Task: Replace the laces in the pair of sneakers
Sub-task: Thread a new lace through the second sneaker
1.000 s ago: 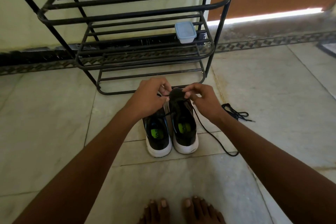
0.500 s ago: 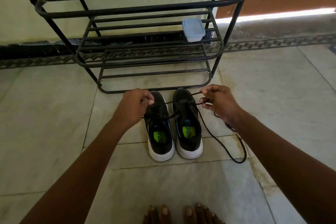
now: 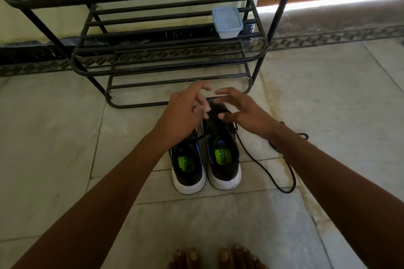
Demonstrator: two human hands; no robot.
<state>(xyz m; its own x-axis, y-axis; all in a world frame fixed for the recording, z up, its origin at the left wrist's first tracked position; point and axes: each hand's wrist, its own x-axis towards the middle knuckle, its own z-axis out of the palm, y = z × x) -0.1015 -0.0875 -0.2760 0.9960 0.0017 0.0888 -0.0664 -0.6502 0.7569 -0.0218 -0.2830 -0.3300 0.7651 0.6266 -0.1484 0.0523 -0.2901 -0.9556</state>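
Two black sneakers, the left sneaker (image 3: pixel 188 164) and right sneaker (image 3: pixel 223 148), stand side by side on the floor (image 3: pixel 65 137); their green insole print is unreadable. One black lace (image 3: pixel 262 168) trails toward 3 o'clock. The left hand (image 3: pixel 184 113) and right hand (image 3: pixel 242 111) hover released over the toes. At 12 o'clock, one rack (image 3: pixel 166 50) carries one lidded box (image 3: pixel 227 20).

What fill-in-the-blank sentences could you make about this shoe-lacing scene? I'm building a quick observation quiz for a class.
1. The two sneakers stand side by side on the ____.
2. The plastic container sits on the black metal ____.
3. A loose black lace trails from the sneaker on the person's ____ side.
4. The left hand and right hand have their fingers ____.

Missing words: floor; rack; right; spread
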